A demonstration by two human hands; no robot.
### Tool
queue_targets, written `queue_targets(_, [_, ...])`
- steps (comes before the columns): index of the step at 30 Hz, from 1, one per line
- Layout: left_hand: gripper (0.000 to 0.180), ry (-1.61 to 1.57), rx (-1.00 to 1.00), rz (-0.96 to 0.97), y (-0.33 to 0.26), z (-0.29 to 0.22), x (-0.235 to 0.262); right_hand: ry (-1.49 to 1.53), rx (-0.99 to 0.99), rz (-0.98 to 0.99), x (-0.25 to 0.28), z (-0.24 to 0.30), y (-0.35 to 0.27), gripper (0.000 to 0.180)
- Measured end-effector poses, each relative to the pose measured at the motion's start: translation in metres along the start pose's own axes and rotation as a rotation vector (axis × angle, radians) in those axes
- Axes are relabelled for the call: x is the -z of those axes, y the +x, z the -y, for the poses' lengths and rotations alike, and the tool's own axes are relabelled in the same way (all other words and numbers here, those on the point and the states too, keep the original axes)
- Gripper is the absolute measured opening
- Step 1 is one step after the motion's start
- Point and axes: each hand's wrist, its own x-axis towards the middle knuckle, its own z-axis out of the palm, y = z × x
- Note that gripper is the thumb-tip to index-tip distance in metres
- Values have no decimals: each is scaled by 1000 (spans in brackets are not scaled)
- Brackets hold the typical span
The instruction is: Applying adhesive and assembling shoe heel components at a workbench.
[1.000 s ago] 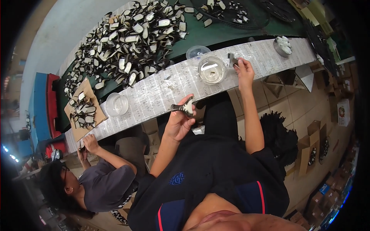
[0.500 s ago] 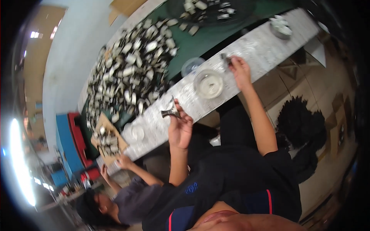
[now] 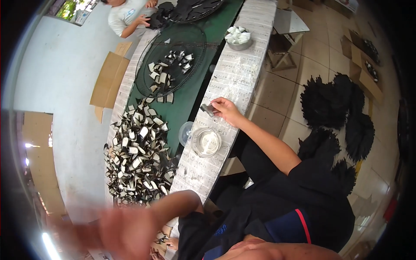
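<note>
My left hand (image 3: 123, 232) fills the lower left of the frame as a motion-blurred smear, so I cannot tell whether it is open, closed or carrying anything. My right hand (image 3: 225, 110), just above the frame's centre, is far clearer: its fingers are pinched shut on a small dark piece (image 3: 208, 109) held right over the pale printed strip (image 3: 236, 73) that runs along the near edge of the table (image 3: 195, 93). The piece is too small for me to name; it may be one of the black-and-white cut pieces. Just below that hand, a clear round container (image 3: 206, 141) sits on the strip, with a clear lid (image 3: 185, 133) touching its left side and half overhanging the green surface.

The heap of black-and-white pieces (image 3: 138, 156) at the left centre is cut off by my blurred arm at its lower end. A wire mesh tray (image 3: 171, 65) in the upper middle holds a few more pieces. A grey bowl of white pieces (image 3: 238, 38) stands on the strip near the top. Another person (image 3: 125, 17) is cropped by the upper edge.

Between the bowl and my right hand the strip lies bare. To the right of the table is tiled floor (image 3: 303, 56), then black heaps (image 3: 336, 110).
</note>
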Motion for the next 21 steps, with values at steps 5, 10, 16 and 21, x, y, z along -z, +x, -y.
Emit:
queue_targets(5, [65, 268, 82, 0, 78, -21, -52, -50, -39, 13, 2, 7, 2, 18])
queue_targets(10, [62, 512, 108, -60, -9, -38, -28, -133, -2, -82, 2, -8, 5, 21])
queue_targets(16, [58, 715, 157, -140, 19, -71, -75, -133, 34, 16, 6, -9, 1, 21])
queue_targets(21, [56, 942, 255, -202, 47, -115, -99, -96, 25, 8, -4, -2, 0, 19])
